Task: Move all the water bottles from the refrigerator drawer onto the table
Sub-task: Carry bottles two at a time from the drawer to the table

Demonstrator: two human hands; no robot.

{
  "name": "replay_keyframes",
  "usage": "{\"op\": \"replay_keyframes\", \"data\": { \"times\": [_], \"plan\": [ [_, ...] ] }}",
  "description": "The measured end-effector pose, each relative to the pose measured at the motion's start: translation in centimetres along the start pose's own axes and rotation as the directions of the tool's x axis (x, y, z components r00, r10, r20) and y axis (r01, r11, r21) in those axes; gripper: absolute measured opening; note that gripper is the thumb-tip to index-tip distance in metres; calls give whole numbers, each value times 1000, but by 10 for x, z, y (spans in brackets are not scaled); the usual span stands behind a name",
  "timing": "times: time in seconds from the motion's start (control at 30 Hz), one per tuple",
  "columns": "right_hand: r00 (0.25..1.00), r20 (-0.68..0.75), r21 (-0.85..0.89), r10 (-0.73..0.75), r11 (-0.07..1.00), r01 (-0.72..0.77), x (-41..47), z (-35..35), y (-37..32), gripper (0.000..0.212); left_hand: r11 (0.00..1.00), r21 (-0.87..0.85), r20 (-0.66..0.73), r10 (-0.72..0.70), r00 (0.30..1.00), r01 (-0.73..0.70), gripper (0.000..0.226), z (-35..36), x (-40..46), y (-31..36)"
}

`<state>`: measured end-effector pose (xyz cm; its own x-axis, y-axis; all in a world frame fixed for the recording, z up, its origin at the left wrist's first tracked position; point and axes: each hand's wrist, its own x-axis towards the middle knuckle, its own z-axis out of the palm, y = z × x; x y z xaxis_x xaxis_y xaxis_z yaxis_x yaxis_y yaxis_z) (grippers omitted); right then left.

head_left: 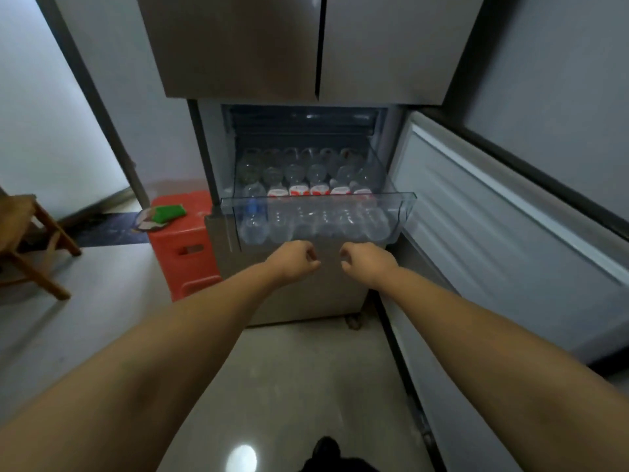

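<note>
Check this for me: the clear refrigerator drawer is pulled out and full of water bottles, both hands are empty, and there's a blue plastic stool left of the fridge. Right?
Not quite. The plastic stool left of the fridge is red, not blue, as the head view shows. The rest holds: the clear refrigerator drawer is pulled out and full of water bottles, and the left hand and right hand hold nothing.

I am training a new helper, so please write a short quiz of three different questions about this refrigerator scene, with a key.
1. True or false: the drawer is pulled out.
2. What does the left hand hold? A) a bottle B) nothing C) the drawer rim
3. Fill in: the water bottles in the drawer lie on their ____.

Key: 1 true; 2 B; 3 sides. The right hand holds nothing either.
</note>
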<state>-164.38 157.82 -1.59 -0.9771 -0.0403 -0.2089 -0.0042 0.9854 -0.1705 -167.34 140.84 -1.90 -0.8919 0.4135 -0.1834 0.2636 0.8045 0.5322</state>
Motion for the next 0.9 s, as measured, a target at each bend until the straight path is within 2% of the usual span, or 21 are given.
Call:
{"op": "replay_keyframes", "data": {
  "times": [0.17, 0.33, 0.47, 0.6, 0.77, 0.9],
  "plan": [
    [988, -154, 60, -7, 998, 16, 60, -32, 27, 31, 995, -78, -96, 54, 994, -62, 21, -17, 66, 31],
    [939, -344, 136, -15, 989, 66, 114, -47, 44, 28, 991, -63, -138, 113, 984, -122, 21, -37, 125, 48],
    [916, -395, 211, 66, 977, 20, 166, -61, 60, 26, 991, -88, -128, 92, 988, -104, 21, -57, 187, 47],
    [931, -315, 253, 187, 962, -108, 218, -72, 83, 26, 990, -123, -50, 58, 997, -63, 17, -62, 251, 31],
    [922, -61, 374, 382, 866, -333, 264, -63, 110, 35, 1000, -17, 125, 13, 992, -11, 21, -56, 312, 11],
    [876, 19, 483, 482, 762, -431, 294, -52, 112, 50, 993, -61, 107, -91, 990, 98, 32, -49, 352, 13]
  ]
}}
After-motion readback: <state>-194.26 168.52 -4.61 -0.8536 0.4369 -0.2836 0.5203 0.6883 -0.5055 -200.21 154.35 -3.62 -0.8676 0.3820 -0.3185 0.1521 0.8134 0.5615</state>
